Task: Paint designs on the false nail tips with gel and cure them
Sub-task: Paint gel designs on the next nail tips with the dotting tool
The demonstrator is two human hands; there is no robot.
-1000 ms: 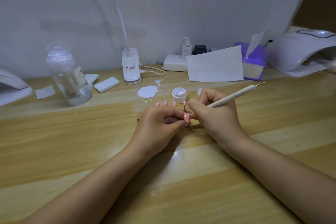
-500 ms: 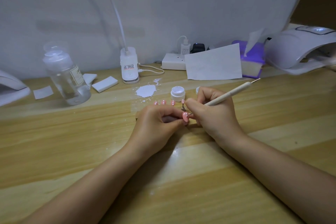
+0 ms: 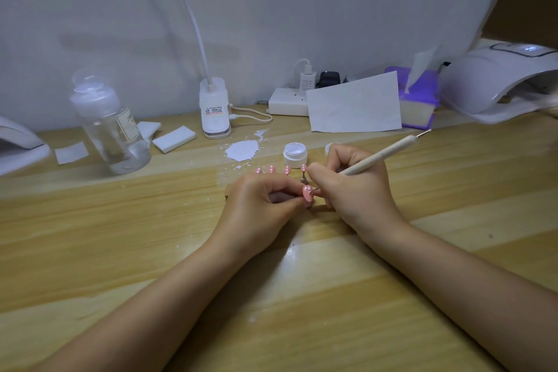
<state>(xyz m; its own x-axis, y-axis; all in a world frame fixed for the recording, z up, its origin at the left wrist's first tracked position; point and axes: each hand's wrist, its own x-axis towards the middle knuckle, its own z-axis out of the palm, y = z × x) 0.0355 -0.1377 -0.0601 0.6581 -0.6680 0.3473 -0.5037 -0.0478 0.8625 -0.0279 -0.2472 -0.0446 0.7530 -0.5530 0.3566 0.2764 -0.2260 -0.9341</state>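
A pink false nail tip (image 3: 307,192) is pinched between thumb and fingers of the left hand (image 3: 262,211), just above the wooden table (image 3: 120,235); white dots are seen on it. A slim cream dotting tool (image 3: 383,155) is gripped pen-fashion in the right hand (image 3: 353,190), its fine metal point laid against the tip.

Items, left to right:
- Clear plastic bottle (image 3: 110,124), cylindrical, domed cap, part filled with clear liquid; paper label present, writing unreadable.
- White rectangular blocks (image 3: 173,139), matte.
- White clip lamp base (image 3: 215,107), glossy, with a bent stalk; orange-marked sticker, not legible.
- White splash (image 3: 242,150), dried on the wood.
- Row of pink nail tips (image 3: 271,170) on stands, white-dotted.
- Small round white gel pot (image 3: 295,153), open.
- White power strip (image 3: 288,102) with plugs.
- White paper sheet (image 3: 354,106).
- Purple tissue box (image 3: 419,100).
- White curing lamp (image 3: 495,81), smooth and arched, at the far right.
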